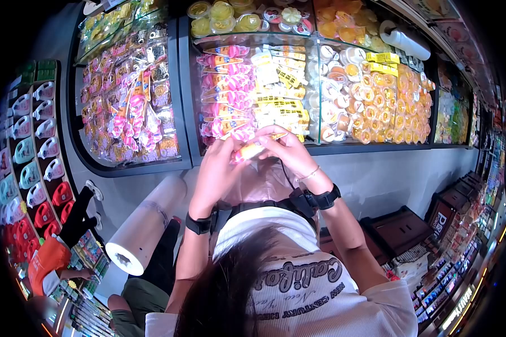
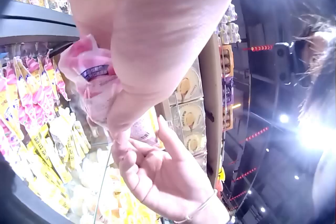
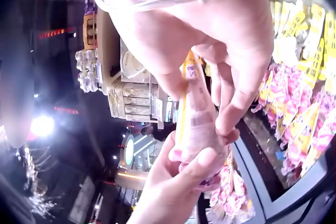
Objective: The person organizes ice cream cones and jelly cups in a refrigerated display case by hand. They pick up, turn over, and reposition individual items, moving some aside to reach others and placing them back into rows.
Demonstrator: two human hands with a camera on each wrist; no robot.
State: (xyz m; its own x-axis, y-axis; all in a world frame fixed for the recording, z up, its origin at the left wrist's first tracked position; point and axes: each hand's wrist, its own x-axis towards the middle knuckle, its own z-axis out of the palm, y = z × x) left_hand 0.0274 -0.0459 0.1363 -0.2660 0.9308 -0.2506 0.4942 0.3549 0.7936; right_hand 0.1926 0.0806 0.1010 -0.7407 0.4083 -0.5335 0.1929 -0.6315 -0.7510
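A pink and yellow cone-shaped packet is held between both hands in front of the body, over the display's near edge. The left hand grips its wide, gathered pink end, thumb on the wrapper. The right hand has its fingers curled round the narrow yellow end. Similar pink packets lie in the bin just beyond the hands, beside yellow-labelled packets.
Glass dividers separate the bins; cups fill those at the right. A dark rim edges the display. A large plastic roll stands at the lower left, near another person's knee. Dark crates are at the lower right.
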